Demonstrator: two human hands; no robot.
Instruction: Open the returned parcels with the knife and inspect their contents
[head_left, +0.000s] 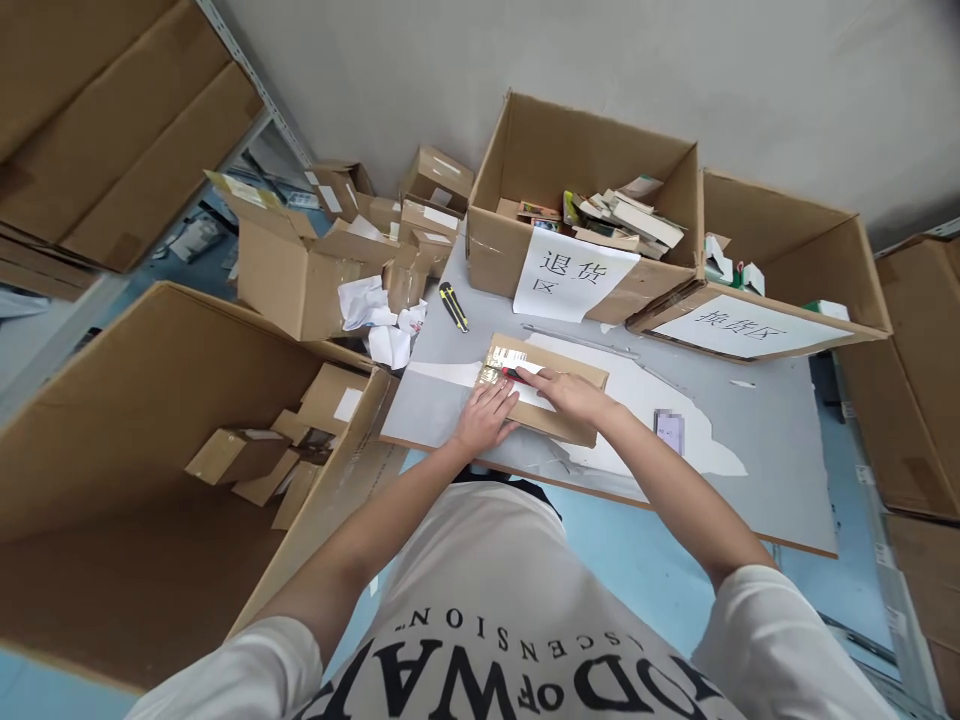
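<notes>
Left hand (486, 415) flat, fingers spread, pressing the left end of the flat cardboard parcel (551, 400), which lies mid-bench (750, 470). Right hand (566, 390) closed around a red-handled cutter (516, 375) at the parcel's taped seam. Yellow-black knife (453, 306) lies behind, apart. Labelled cartons (577, 200) at bench rear.

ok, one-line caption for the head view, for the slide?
Left hand steadies a taped cardboard parcel on the grey table while the right hand runs a red utility knife along its tape.
</notes>
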